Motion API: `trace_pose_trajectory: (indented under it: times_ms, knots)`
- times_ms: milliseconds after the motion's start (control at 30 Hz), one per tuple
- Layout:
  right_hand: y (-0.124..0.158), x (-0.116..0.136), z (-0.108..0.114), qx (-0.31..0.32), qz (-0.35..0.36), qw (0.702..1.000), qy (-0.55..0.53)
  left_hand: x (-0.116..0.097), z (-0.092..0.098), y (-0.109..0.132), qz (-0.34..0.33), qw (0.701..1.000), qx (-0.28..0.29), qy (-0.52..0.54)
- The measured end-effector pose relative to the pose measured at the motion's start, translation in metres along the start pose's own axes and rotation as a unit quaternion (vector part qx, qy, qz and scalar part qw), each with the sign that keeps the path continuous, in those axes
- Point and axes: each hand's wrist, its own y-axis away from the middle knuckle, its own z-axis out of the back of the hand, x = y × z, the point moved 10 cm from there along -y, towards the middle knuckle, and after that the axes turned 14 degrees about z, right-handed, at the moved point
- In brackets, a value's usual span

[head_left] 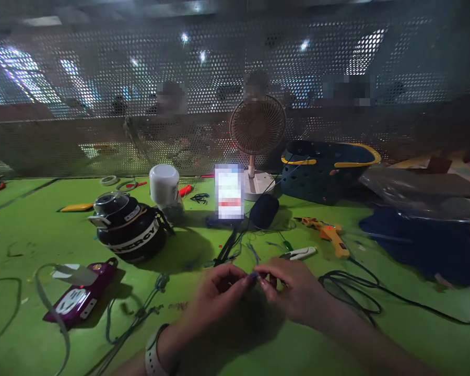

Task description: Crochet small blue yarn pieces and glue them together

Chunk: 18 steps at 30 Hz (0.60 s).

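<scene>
Forearms (172, 344) come in at bottom edge, closest to cam; L wrist wears a white band (152, 356) w/ holes. Biggest after that: perforated metal panel (203, 99) across the back, lights showing thru, then the green worktop (74, 230). Dark blue tub (309, 183) w/ yellow trim at back R; dark blue cloth (415, 248) below it, far R, under clear plastic (415, 193). Round fan (257, 125) on white base, back ctr. Black jug (131, 230) w/ lettered white band, L of ctr; white-topped bottle (164, 185) just behind it, to the R. Purple power strip (82, 292) w/ white plug-in block, front L.

L hand (221, 295) & R hand (292, 287) meet front ctr, fingertips nearly together, thumbs & index fingers pinching one tiny item between them. Lit phone (229, 190) (screen blurred) stands beyond, dark yarn ball (264, 210) next to it on R. Orange glue gun (331, 235), red light on, R of yarn, cord looping below. White-handled cutters (301, 254) just past R hand. Tape roll (109, 180) back L. Smallest: blue piece (253, 277), in both hands' fingertips over worktop; mostly covered, exact shape can't tell.
</scene>
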Motion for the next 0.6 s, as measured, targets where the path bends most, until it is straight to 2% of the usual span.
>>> trace_pose_trajectory:
  times_ms: [200, 333, 500, 600]
  knots:
    - [-0.005, 0.016, 0.006, 0.029, 0.059, 0.996, 0.055, -0.001, -0.001, 0.000, 0.007, 1.000, -0.004, -0.021]
    - [-0.007, 0.021, 0.004, 0.048, 0.079, 0.993, 0.075, -0.007, 0.000, 0.002, -0.015, 0.998, -0.015, -0.052]
    - [-0.005, 0.014, -0.005, 0.084, 0.057, 0.990, 0.101, -0.013, -0.003, 0.004, -0.035, 0.997, -0.009, -0.066]
    - [-0.003, 0.008, -0.007, 0.069, 0.032, 0.994, 0.083, -0.012, 0.000, 0.003, -0.030, 0.998, -0.012, -0.056]
